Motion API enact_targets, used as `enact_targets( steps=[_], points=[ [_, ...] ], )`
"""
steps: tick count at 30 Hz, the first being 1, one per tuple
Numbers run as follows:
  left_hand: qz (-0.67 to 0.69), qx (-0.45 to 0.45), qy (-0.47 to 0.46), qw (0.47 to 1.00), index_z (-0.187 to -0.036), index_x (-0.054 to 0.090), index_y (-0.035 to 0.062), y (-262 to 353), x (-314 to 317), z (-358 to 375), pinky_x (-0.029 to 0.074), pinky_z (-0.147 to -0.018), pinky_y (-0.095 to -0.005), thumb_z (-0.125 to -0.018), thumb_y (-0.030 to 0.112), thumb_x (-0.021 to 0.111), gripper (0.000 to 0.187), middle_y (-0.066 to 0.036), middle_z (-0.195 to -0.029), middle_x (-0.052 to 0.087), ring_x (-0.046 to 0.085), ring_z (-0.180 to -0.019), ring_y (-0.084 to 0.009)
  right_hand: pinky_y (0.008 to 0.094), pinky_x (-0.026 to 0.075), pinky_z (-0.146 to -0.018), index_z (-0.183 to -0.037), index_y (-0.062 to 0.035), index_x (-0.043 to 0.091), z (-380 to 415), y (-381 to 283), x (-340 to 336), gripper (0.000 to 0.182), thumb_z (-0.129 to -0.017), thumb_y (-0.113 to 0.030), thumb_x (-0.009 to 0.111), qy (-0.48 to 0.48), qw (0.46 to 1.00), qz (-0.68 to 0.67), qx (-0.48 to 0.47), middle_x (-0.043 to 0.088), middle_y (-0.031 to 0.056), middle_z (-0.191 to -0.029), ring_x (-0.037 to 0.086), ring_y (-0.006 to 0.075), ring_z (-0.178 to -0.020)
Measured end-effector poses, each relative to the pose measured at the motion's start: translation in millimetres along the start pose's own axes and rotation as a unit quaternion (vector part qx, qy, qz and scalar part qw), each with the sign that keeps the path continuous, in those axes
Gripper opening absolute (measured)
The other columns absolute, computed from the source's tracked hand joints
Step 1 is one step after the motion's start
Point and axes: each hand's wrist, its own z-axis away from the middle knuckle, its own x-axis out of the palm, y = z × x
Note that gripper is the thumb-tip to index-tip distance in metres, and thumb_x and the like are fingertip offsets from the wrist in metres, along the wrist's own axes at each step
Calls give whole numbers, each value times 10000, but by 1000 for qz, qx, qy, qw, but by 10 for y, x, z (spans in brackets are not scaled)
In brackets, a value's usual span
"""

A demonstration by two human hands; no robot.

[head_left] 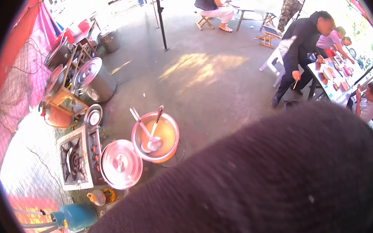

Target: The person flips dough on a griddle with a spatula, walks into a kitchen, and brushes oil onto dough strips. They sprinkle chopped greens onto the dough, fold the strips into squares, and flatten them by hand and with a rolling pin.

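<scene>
Two long-handled ladles lean in a liquid-filled basin at 8 o'clock, handles toward its 11-to-12 o'clock rim, apparently for easy reach, while a dark sleeve fills 4 o'clock, both hands unseen, their grip impossible to tell.

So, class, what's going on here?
Dark cloth, probably a sleeve, fills the lower right; neither of the wearer's hands shows. Nearby, two long-handled scoops rest in a basin of cloudy liquid, beside a round lid, with a stove next to that. Farther off, a person in black bends over a table, holding a thin stick.
</scene>
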Motion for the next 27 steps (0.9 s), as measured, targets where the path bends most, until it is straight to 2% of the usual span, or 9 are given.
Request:
enact_targets(
  steps=[4, 5, 9, 12, 14, 17, 20, 23, 27],
  points=[
    [-46, 51, -5, 998, -1002, 711, 132, -679, -88, -230, 493, -731, -455, -708, 293, 723, 336, -86, -960, 679, 628, -922, -246, 393, 410, -1001, -1242, -36, 537, 195, -2410, -967, 500, -848, -334, 615, 140, 964, -226, 7, 532, 125, -1274, 485, 277, -1205],
    [-56, 73, -6, 996, -1001, 712, 131, -848, -103, -358, 494, -733, -453, -711, 291, 720, 331, -86, -962, 680, 629, -926, -246, 393, 410, -1001, -1242, -36, 537, 185, -2678, -1119, 500, -848, -334, 615, 177, 956, -230, 32, 532, 125, -1274, 485, 277, -1205],
    [-134, 144, -4, 980, -997, 714, 124, -1452, -164, -782, 497, -738, -447, -725, 281, 707, 314, -86, -971, 681, 629, -941, -248, 491, 371, -1013, -1285, -48, 524, -115, -3344, -1526, 547, -848, -352, 648, 239, 937, -254, -15, 489, 150, -1327, 460, 347, -1232],
    [-193, 196, 0, 962, -994, 715, 120, -1936, -239, -1050, 499, -742, -441, -736, 273, 697, 301, -85, -978, 682, 630, -952, -249, 600, 312, -1032, -1326, -85, 508, -487, -3790, -1339, 578, -847, -369, 663, 280, 936, -206, -47, 413, 148, -1414, 414, 374, -1277],
    [-217, 223, -6, 950, -992, 716, 117, -2282, -311, -1230, 501, -745, -438, -743, 268, 691, 293, -85, -982, 683, 631, -960, -250, 489, 391, -944, -1243, -73, 538, -984, -4224, -1029, 489, -788, -218, 646, 385, 899, -209, -7, 484, 111, -1262, 497, 309, -1140],
    [-238, 270, -1, 933, -989, 717, 112, -2770, -391, -1492, 503, -749, -433, -753, 261, 682, 281, -85, -989, 684, 631, -971, -251, 473, 407, -930, -1221, -76, 556, -1553, -4053, -871, 462, -791, -225, 637, 384, 902, -197, -5, 510, 116, -1227, 518, 301, -1115],
    [-235, 310, -12, 921, -986, 719, 107, -3151, -298, -1994, 506, -753, -428, -764, 253, 672, 270, -85, -996, 685, 632, -982, -253, 457, 423, -917, -1199, -78, 575, -2053, -3425, -604, 437, -794, -232, 629, 339, 921, -186, 36, 537, 121, -1192, 539, 294, -1091],
    [-124, 331, -62, 934, -952, 723, 101, -3510, 170, -3023, 510, -775, -402, -773, 300, 689, 269, -106, -1002, 688, 635, -1005, -264, 440, 439, -904, -1178, -81, 594, -2409, -2407, -99, 413, -798, -239, 621, 279, 937, -161, 135, 563, 126, -1157, 560, 287, -1066],
    [-90, 377, -66, 919, -1054, 655, 69, -3824, 334, -4168, 498, -823, -405, -791, 373, 693, 403, -106, -1035, 651, 604, -1042, -278, 418, 460, -886, -1149, -84, 619, -2513, -879, 785, 384, -802, -249, 610, 171, 923, -138, 316, 599, 132, -1110, 588, 277, -1033]
  ],
)
